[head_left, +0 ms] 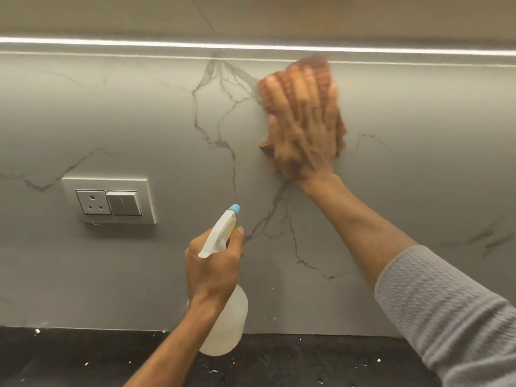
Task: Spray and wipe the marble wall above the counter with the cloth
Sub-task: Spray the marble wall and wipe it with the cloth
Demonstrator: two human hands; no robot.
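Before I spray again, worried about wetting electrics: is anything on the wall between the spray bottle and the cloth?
No. In the head view, only bare veined marble wall lies between spray bottle and cloth. The socket sits off to the left.

Home kitchen: marble wall (pixel 139 121) (underlit), dark counter (pixel 83 356), socket (pixel 90 205).

Single head-worn view, close to the marble wall (pixel 139 121), facing it squarely, tilted slightly upward
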